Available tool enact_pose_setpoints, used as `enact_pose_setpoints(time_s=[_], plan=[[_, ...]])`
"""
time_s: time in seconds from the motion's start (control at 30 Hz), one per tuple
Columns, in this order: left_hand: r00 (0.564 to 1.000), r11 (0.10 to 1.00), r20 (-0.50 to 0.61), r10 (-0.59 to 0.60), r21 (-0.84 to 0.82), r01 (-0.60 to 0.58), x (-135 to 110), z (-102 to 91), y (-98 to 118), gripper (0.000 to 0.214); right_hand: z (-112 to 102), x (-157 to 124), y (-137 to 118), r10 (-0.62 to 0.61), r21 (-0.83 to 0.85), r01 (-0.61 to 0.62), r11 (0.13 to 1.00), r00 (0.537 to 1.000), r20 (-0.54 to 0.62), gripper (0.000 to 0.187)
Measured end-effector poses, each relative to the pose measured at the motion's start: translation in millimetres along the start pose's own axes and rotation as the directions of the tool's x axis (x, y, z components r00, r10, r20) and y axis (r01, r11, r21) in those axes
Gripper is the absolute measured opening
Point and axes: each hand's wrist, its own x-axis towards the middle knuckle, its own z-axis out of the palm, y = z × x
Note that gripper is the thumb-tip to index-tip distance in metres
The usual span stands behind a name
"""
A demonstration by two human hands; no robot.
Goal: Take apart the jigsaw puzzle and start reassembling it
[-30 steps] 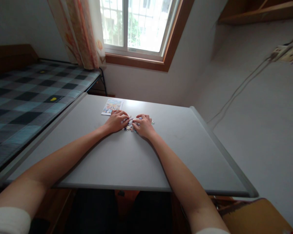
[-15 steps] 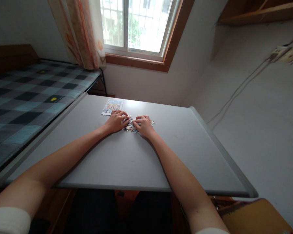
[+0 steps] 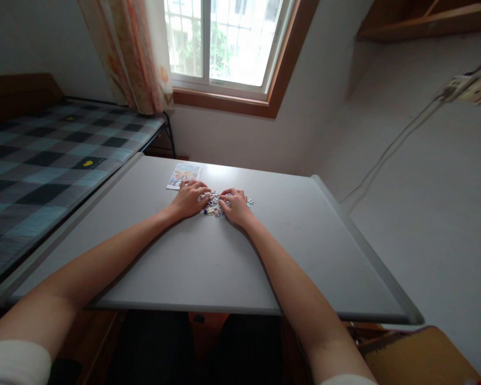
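A small heap of loose jigsaw pieces (image 3: 213,205) lies far out on the grey table (image 3: 208,267). My left hand (image 3: 190,198) rests on the heap's left side with its fingers curled onto the pieces. On the right side my right hand (image 3: 237,206) does the same, fingertips bent down on the pieces. Whether either hand pinches a single piece is too small to tell. A colourful picture card (image 3: 183,175) lies flat just beyond my left hand.
A bed with a checked blue cover (image 3: 44,160) runs along the table's left edge. Behind the table are a window (image 3: 224,43) and a curtain (image 3: 124,53). A white wall with a cable stands to the right, and a brown chair corner (image 3: 417,358) shows at the lower right.
Both hands have shifted slightly on the heap of pieces, the right one drawing a little closer to the left. Nothing else has moved.
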Motion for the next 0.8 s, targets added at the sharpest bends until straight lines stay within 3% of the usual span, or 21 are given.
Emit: enact_pose_setpoints(time_s=[0.17,0.33,0.57,0.8], plan=[[0.991,0.991,-0.014,-0.13,0.002,0.13,0,3.6,-4,0.037,-1,-1,2,-0.047,-0.034,0.046,0.998,0.998,-0.038,0.028],[0.989,0.988,0.012,-0.149,0.035,0.148,0,8.2,-9,0.036,-5,0,8,-0.092,-0.027,0.09,0.996,0.992,-0.082,0.021],[0.991,0.992,0.043,-0.124,-0.002,0.124,0,7.3,-8,0.023,-29,4,32,0.057,-0.095,-0.078,0.992,0.976,-0.209,0.024],[0.996,0.995,0.083,-0.045,-0.09,0.052,0,8.1,-10,0.029,-50,2,55,0.205,-0.116,-0.209,0.971,0.978,-0.047,0.029]])
